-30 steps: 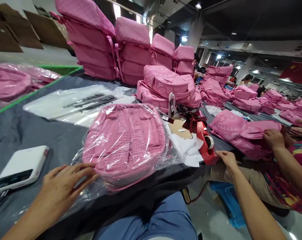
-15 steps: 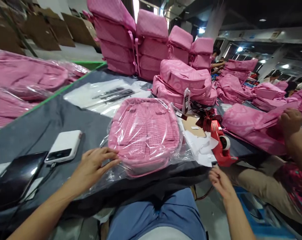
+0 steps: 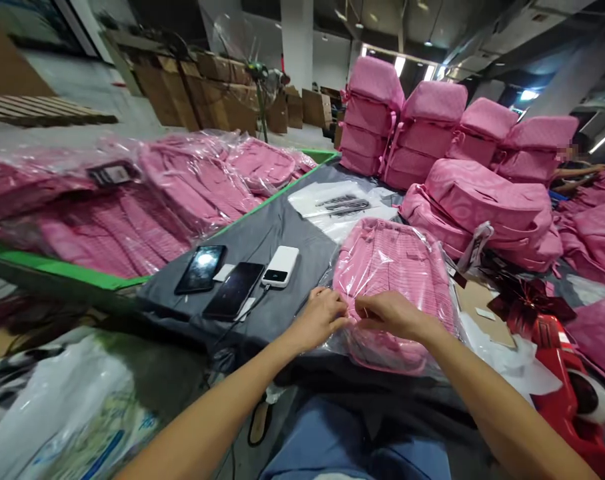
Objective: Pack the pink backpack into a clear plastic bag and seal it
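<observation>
A pink backpack [image 3: 397, 267] in a clear plastic bag lies flat on the grey-covered table near its front edge. At the bag's left side, my left hand [image 3: 322, 318] has its fingers bent and pressed on the plastic. Close beside it, my right hand [image 3: 389, 315] reaches across the backpack, fingers curled and closed on the plastic near the same spot. The fingertips of both hands almost meet, and the pinched plastic between them is too small to make out clearly.
Left of the backpack are a white power bank [image 3: 281, 267] and two dark phones [image 3: 235, 290]. Bagged backpacks fill a green-edged bin [image 3: 102, 275]. Pink backpacks stand stacked behind. Paper scraps and a red tape dispenser [image 3: 565, 367] lie to the right, with clear bags [image 3: 307, 200] at the back.
The view has swung left. My right hand has come from beside the tape dispenser over to the bag's left side, next to my left hand, which stays at the plastic.
</observation>
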### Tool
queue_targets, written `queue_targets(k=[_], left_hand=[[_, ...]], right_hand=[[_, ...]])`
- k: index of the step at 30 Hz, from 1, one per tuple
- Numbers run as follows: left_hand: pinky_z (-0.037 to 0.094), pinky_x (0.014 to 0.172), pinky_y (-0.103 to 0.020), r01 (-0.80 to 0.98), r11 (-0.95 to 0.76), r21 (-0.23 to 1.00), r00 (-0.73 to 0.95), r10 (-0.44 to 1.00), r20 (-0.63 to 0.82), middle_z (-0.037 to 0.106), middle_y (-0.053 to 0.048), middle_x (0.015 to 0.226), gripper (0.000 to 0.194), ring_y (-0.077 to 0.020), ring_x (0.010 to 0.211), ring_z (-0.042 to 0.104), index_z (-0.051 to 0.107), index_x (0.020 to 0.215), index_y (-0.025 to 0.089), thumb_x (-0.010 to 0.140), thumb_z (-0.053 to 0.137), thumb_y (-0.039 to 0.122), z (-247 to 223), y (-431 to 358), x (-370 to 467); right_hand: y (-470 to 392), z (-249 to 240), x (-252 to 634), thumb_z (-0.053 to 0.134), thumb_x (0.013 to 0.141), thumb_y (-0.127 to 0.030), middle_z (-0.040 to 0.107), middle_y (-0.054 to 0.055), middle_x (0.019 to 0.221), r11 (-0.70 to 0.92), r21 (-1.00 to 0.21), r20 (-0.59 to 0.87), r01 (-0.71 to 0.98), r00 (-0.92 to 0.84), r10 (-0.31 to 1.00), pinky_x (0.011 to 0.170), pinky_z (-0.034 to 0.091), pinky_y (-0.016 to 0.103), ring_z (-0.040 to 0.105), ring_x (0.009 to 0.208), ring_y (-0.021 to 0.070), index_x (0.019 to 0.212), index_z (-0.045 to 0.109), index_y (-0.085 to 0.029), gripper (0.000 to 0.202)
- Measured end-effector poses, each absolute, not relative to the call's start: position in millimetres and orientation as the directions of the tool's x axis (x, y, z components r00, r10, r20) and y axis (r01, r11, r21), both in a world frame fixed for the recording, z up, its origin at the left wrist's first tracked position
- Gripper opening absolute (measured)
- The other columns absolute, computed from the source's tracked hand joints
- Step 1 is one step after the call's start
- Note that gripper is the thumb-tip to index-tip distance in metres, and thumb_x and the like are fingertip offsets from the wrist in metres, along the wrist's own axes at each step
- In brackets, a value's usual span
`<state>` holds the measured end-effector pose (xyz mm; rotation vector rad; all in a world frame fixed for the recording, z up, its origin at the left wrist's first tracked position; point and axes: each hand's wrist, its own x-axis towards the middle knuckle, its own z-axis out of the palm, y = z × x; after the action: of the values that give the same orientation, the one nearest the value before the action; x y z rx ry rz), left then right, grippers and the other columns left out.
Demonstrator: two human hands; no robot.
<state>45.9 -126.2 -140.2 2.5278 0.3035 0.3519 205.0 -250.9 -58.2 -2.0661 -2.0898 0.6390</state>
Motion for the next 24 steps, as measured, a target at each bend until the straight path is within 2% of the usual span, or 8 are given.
queue_targets(k=[2, 4, 7, 10, 13, 20, 22, 24], left_hand=[[0.029, 0.107, -0.046, 0.128, -0.817, 0.562, 0.94, 0.28, 0.193, 0.066, -0.003, 0.101, 0.015, -0.0213, 0.105, 0.058, 0.069, 0.09, 0.02, 0.097, 0.061, 0.03, -142, -127, 45], [0.028, 0.107, -0.046, 0.122, -0.82, 0.56, 0.943, 0.272, 0.193, 0.067, -0.003, 0.102, 0.015, -0.0214, 0.106, 0.058, 0.069, 0.09, 0.019, 0.097, 0.061, 0.03, -142, -127, 44], [0.027, 0.109, -0.047, 0.13, -0.826, 0.548, 0.943, 0.274, 0.189, 0.066, -0.003, 0.099, 0.013, -0.0214, 0.105, 0.059, 0.069, 0.09, 0.019, 0.096, 0.063, 0.029, -139, -128, 45], [0.025, 0.111, -0.047, 0.133, -0.83, 0.542, 0.942, 0.275, 0.19, 0.066, -0.002, 0.098, 0.012, -0.0213, 0.104, 0.059, 0.069, 0.089, 0.019, 0.096, 0.064, 0.027, -136, -129, 46], [0.026, 0.111, -0.047, 0.128, -0.835, 0.535, 0.943, 0.27, 0.196, 0.066, -0.003, 0.098, 0.012, -0.0215, 0.104, 0.059, 0.068, 0.087, 0.02, 0.096, 0.063, 0.027, -136, -129, 45], [0.03, 0.112, -0.049, 0.182, -0.857, 0.482, 0.952, 0.277, 0.133, 0.066, -0.003, 0.096, 0.013, -0.0216, 0.101, 0.06, 0.068, 0.088, 0.02, 0.096, 0.06, 0.027, -137, -128, 47], [0.028, 0.113, -0.05, 0.205, -0.853, 0.48, 0.952, 0.287, 0.103, 0.067, -0.003, 0.098, 0.012, -0.0217, 0.102, 0.061, 0.068, 0.089, 0.019, 0.095, 0.06, 0.026, -133, -126, 48], [0.026, 0.115, -0.052, 0.209, -0.851, 0.482, 0.959, 0.275, 0.071, 0.068, -0.003, 0.099, 0.012, -0.0217, 0.103, 0.062, 0.068, 0.088, 0.018, 0.094, 0.061, 0.026, -125, -123, 48]], right_hand=[[-231, -66, 214, 0.076, 0.086, -0.028, 0.056, -0.006, 0.065, -0.073, -0.262, -0.315, 0.962, -0.014, 0.949, 0.058, 0.023, 0.025, 0.045, 0.059, 0.0109, 0.081, 0.059, -0.022, 0.019], [-224, -70, 226, 0.084, 0.079, -0.036, 0.059, -0.006, 0.067, -0.133, -0.239, -0.35, 0.962, 0.042, 0.936, 0.058, 0.024, 0.025, 0.048, 0.06, 0.0119, 0.082, 0.06, -0.022, 0.028], [-231, -68, 239, 0.087, 0.075, -0.041, 0.059, -0.005, 0.068, -0.259, -0.208, -0.27, 0.943, 0.199, 0.942, 0.057, 0.024, 0.026, 0.047, 0.06, 0.0125, 0.081, 0.059, -0.021, 0.035], [-248, -65, 230, 0.075, 0.087, -0.035, 0.06, -0.003, 0.072, -0.328, -0.227, -0.145, 0.917, 0.301, 0.942, 0.058, 0.027, 0.025, 0.047, 0.061, 0.0124, 0.084, 0.058, -0.021, 0.022], [-258, -76, 205, 0.07, 0.089, -0.032, 0.062, -0.003, 0.074, -0.289, -0.262, -0.164, 0.921, 0.253, 0.954, 0.059, 0.027, 0.024, 0.05, 0.064, 0.0123, 0.087, 0.06, -0.022, 0.015], [-236, -106, 184, 0.083, 0.075, -0.041, 0.061, 0.0, 0.069, -0.309, -0.222, -0.197, 0.925, 0.268, 0.943, 0.059, 0.023, 0.027, 0.055, 0.066, 0.0165, 0.074, 0.057, -0.02, 0.033], [-239, -101, 192, 0.083, 0.075, -0.048, 0.058, -0.002, 0.067, -0.286, -0.278, -0.145, 0.917, 0.254, 0.956, 0.059, 0.025, 0.026, 0.052, 0.064, 0.0146, 0.072, 0.053, -0.021, 0.041], [-257, -93, 203, 0.075, 0.082, -0.058, 0.051, -0.004, 0.063, -0.228, -0.445, 0.045, 0.866, 0.276, 0.96, 0.056, 0.028, 0.024, 0.047, 0.059, 0.0119, 0.07, 0.048, -0.021, 0.046]])
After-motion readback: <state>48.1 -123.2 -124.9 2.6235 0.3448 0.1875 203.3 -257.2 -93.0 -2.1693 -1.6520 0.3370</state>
